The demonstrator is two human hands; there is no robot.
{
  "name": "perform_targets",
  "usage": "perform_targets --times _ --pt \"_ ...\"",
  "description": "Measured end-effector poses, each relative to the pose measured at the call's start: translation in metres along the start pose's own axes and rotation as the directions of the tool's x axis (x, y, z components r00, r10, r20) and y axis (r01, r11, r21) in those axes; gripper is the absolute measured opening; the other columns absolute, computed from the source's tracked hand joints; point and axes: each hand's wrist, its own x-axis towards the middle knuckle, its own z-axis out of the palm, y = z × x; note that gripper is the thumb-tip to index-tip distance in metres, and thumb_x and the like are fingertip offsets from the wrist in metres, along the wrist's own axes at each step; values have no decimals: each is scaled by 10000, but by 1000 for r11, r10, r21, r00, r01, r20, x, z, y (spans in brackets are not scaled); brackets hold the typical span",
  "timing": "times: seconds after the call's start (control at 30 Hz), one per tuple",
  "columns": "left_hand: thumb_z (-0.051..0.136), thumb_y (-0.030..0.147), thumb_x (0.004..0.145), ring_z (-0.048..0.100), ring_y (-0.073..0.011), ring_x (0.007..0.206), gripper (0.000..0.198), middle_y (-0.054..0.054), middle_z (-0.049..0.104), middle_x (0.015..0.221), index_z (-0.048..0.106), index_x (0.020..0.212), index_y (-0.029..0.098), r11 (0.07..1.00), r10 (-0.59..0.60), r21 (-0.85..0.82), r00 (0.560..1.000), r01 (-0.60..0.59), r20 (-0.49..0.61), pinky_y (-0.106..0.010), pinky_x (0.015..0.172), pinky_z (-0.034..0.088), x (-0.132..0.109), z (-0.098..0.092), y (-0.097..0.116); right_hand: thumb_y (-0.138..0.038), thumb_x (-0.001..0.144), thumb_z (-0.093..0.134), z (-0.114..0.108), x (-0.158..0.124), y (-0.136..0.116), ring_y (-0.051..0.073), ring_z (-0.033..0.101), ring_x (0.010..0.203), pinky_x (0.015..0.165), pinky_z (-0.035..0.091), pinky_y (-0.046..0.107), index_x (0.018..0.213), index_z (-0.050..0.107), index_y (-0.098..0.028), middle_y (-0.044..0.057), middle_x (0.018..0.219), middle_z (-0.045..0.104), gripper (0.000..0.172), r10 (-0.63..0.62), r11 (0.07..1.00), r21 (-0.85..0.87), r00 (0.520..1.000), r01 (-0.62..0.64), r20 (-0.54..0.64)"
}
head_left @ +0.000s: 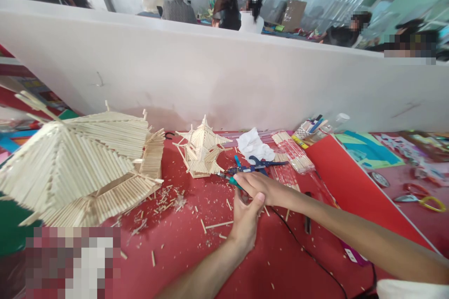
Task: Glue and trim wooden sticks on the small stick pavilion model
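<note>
My right hand [254, 184] closes over a hot glue gun [232, 181] with a green nozzle sleeve and a metal tip. Below it, my left hand [245, 219] is wrapped round the lower part of the gun, pressed against the right hand; its fingers are partly hidden. The metal tip points left, close to the lower right edge of a small pagoda-like model [201, 152] built from wooden sticks. Blue-handled pliers [261, 163] lie just behind my right hand. A black cord [298, 243] trails from the hands toward the lower right.
A large stick-built roof model [87, 159] fills the left. Stick scraps [171, 201] litter the red table [196, 261]. Crumpled tissue [255, 145], bagged sticks [294, 152], a red sheet [351, 182] and scissors [419, 200] lie right. A white partition [224, 74] stands behind; people sit beyond.
</note>
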Motion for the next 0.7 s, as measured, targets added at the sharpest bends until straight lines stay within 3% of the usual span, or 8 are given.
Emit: perform_targets --times 0.23,0.7 --pt "888 408 670 537 -312 1338 807 -137 593 1401 503 1359 237 1000 4 16 998 -3 -61 -409 1103 452 0 -3 -2 -520 1054 228 10 4 2 150 518 601 584 323 275 744 488 -213 11 656 569 508 55 998 35 998 -54 -6" --pt "880 451 663 569 -306 1304 817 -134 618 1367 505 1359 244 998 37 43 997 -34 -70 -409 1079 475 4 -2 0 -580 1036 253 14 7 8 160 540 607 588 347 285 723 513 -211 36 664 619 550 62 996 60 997 -59 -43"
